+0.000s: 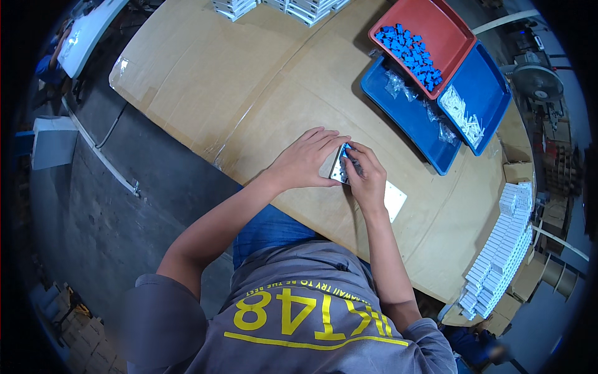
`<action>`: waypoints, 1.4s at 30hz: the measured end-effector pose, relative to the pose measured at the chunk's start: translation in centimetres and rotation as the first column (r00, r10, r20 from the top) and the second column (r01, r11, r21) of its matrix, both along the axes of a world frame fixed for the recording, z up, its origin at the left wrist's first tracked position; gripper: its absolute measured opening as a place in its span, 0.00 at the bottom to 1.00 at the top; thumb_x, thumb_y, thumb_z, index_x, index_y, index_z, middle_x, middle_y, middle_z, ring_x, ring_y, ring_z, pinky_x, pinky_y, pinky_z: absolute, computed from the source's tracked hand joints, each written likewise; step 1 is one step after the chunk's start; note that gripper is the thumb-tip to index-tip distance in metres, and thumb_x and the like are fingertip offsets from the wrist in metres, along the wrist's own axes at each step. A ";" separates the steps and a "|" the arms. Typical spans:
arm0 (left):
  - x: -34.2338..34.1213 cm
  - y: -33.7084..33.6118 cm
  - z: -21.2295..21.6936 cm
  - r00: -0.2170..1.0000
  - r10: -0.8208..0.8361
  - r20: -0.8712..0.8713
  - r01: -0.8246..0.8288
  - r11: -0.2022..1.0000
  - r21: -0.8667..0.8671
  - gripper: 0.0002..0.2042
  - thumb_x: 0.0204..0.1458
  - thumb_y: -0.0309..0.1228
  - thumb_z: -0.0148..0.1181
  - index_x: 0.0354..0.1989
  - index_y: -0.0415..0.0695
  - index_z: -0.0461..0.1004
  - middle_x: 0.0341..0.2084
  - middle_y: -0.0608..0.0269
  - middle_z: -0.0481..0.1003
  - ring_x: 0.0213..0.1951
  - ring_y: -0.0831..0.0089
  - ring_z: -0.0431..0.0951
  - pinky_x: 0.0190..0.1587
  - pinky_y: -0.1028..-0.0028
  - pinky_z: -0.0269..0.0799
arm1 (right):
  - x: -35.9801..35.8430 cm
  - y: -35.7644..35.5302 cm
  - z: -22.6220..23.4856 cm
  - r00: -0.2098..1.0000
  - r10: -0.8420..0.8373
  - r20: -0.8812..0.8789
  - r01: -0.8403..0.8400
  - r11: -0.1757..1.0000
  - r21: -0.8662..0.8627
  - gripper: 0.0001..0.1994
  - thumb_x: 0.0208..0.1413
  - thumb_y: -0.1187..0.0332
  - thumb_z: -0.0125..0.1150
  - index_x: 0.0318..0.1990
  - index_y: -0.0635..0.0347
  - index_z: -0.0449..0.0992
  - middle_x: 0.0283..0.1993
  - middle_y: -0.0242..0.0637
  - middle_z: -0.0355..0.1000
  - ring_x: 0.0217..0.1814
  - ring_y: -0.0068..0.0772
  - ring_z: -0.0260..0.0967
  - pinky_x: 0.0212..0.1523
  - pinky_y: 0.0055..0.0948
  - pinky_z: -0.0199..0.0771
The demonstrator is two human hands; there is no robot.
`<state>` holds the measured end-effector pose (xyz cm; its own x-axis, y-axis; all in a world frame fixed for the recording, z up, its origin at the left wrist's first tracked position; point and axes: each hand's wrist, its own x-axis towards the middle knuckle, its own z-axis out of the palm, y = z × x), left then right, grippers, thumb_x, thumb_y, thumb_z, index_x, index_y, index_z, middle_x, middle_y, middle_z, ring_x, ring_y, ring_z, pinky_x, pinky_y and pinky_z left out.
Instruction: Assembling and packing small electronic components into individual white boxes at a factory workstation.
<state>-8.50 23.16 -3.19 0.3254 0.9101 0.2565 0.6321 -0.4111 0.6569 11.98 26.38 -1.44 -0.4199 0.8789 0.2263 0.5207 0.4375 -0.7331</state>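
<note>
Hands: both meet over one small part at the near middle of the cardboard-covered table.
Left hand: curled over the part from its left side, fingers wrapped on the top edge, holding it.
Right hand: pressed to the part's right side, fingertips bent onto its face; it grips the part too (what lies under the fingers is hidden).
Part: small, flat, grey-and-blue, tilted up off the cardboard between the two hands.
White plate: flat on the cardboard, just right of the right wrist, partly covered by it.
Red tray: far right of the table, resting tilted on the trays below, a heap of small blue pieces in it.
Blue trays: two, side by side beneath the red one; the nearer holds clear bags, the other white pieces.
White boxes: stacked in rows at the table's right edge, well apart from the hands.
Further stacks: white, at the far edge.
Fan: beyond the trays, off the table.
</note>
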 end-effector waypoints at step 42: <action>3.3 -1.9 1.9 0.949 0.226 0.219 -0.217 0.974 -0.064 0.44 0.44 0.34 0.77 0.72 0.42 0.61 0.61 0.47 0.66 0.65 0.50 0.67 0.71 0.49 0.58 | 14.7 -6.0 4.9 0.953 -0.056 0.299 0.100 0.986 -0.132 0.21 0.54 0.69 0.74 0.55 0.62 0.81 0.63 0.49 0.73 0.66 0.51 0.70 0.66 0.41 0.72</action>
